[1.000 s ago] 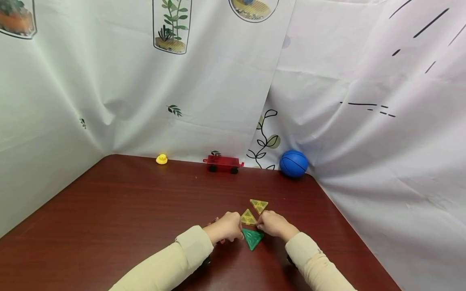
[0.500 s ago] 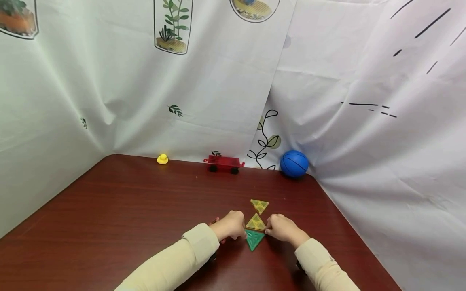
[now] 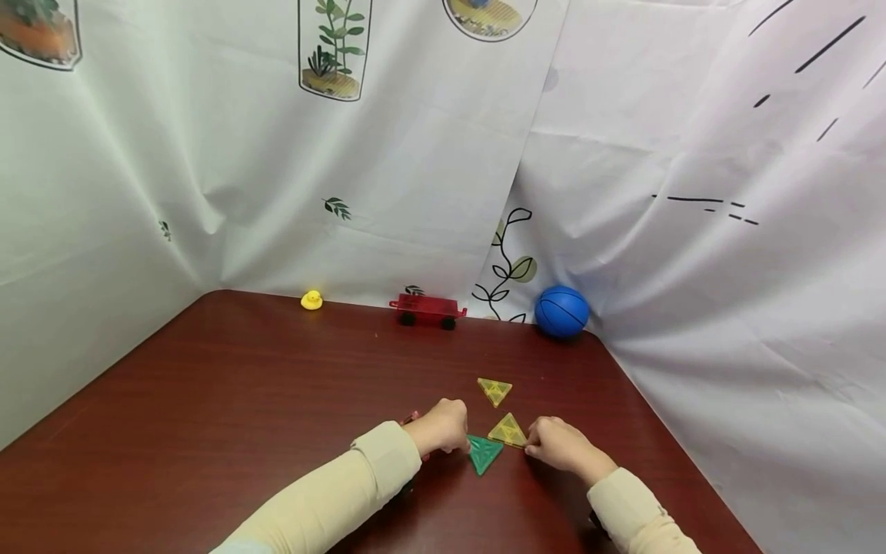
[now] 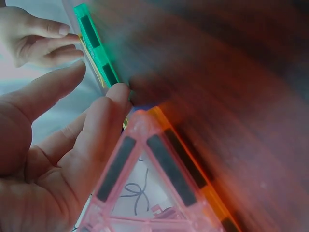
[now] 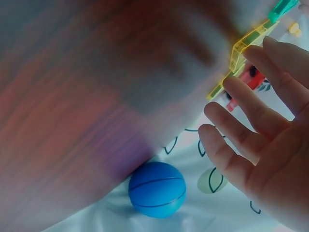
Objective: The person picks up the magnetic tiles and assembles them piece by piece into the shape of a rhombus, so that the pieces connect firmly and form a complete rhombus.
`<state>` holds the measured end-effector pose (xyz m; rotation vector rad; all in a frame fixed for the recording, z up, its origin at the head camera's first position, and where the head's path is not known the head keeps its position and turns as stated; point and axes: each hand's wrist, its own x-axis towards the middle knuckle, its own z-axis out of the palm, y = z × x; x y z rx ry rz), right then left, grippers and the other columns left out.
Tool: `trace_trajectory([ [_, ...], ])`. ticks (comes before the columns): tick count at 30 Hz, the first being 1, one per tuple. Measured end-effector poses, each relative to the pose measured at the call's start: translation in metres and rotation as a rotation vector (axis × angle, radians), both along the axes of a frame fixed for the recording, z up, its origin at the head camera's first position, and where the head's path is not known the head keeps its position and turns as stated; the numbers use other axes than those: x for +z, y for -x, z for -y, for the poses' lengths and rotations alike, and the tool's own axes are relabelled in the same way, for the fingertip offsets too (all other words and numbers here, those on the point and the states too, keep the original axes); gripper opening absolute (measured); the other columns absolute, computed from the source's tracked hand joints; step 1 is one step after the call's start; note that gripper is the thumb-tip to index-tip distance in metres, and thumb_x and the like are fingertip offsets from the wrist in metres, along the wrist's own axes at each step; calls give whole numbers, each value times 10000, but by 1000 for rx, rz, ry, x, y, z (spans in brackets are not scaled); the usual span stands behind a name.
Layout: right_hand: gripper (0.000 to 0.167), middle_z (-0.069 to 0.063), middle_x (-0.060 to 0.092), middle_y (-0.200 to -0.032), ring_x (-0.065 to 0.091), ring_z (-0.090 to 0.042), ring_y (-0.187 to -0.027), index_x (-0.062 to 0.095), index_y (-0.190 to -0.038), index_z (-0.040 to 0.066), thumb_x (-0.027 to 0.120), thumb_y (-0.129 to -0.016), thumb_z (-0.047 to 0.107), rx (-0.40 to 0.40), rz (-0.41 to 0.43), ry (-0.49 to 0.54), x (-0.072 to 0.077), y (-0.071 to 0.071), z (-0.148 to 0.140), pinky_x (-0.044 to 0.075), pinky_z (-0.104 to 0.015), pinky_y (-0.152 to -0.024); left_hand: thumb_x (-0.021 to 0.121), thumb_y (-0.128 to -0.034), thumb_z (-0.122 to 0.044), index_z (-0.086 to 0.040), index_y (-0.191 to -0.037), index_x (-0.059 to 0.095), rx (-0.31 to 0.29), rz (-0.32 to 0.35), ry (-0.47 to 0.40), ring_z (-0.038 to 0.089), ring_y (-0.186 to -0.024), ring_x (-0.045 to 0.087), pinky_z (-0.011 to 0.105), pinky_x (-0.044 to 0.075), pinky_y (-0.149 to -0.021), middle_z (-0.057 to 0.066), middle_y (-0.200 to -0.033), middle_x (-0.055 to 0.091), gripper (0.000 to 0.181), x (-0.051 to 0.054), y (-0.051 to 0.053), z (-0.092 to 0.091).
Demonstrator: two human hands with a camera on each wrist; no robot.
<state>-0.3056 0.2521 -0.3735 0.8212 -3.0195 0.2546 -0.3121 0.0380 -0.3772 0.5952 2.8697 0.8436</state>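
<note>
My left hand (image 3: pixel 443 425) has a fingertip against the left corner of a green triangle tile (image 3: pixel 484 454), which lies flat on the table. In the left wrist view, its thumb stands apart from the tile. My right hand (image 3: pixel 559 444) touches the right corner of a yellow triangle tile (image 3: pixel 508 431) with a fingertip; its fingers are loosely extended in the right wrist view. This tile lies beside the green one, near its upper right corner. Farther back is a second yellow triangle tile (image 3: pixel 494 391). A pink triangle frame (image 4: pixel 140 159) stands close by the left hand, next to an orange piece (image 4: pixel 183 154).
Along the table's (image 3: pixel 242 400) back edge stand a yellow rubber duck (image 3: pixel 312 300), a red toy wagon (image 3: pixel 428 306) with black wheels and a blue ball (image 3: pixel 561 312). White printed cloth (image 3: pixel 415 154) hangs behind and at both sides.
The nearer yellow tile has slid right and slightly toward me, along with the right hand. My left hand has shifted slightly right. The green tile has barely moved.
</note>
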Motion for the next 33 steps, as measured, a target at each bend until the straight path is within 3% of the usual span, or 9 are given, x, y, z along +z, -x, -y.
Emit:
trace_trajectory([
  [12,104,-41,597,-875,551,-254,-854,678,-654,165,656,-742,114,-3,-33,11,-1,-8,-26,436,-401,-686,760,-644,-123,-95,-488,575,3,-20,44,108,-364,480,200,395,-418,3,-405,510,244,3,2,-1],
  [17,31,38,575,-817,547,-172,-797,683,-768,152,670,-741,158,-75,-12,67,-2,0,-22,434,-339,-644,759,-647,-131,-70,-496,588,15,-22,57,101,-358,447,208,390,-422,-14,-367,457,236,3,2,-1],
  [21,347,-5,594,-889,550,-198,-846,646,-972,52,710,-704,262,-142,57,129,-2,13,-12,436,-352,-693,757,-644,-124,-71,-485,572,25,-28,70,93,-356,426,207,379,-414,-18,-359,439,249,4,1,-2],
  [25,602,-118,585,-1023,511,-296,-983,574,-1081,-48,744,-645,330,-161,141,96,-2,22,-6,409,-419,-789,752,-638,-115,-83,-468,545,21,-31,71,89,-350,418,204,367,-398,-22,-359,431,271,4,-1,-4],
  [29,615,-149,578,-1044,517,-303,-986,576,-1070,-60,760,-623,320,-180,218,86,-5,28,-5,416,-422,-782,749,-638,-111,-85,-459,533,19,-27,70,88,-338,403,203,353,-386,-20,-354,422,282,3,-3,-5],
  [33,581,-115,586,-1017,536,-269,-940,598,-1040,-26,772,-606,318,-178,219,103,-7,32,-5,431,-401,-752,741,-639,-95,-77,-469,533,29,-18,71,90,-324,389,207,343,-377,-14,-351,416,269,3,-3,-5],
])
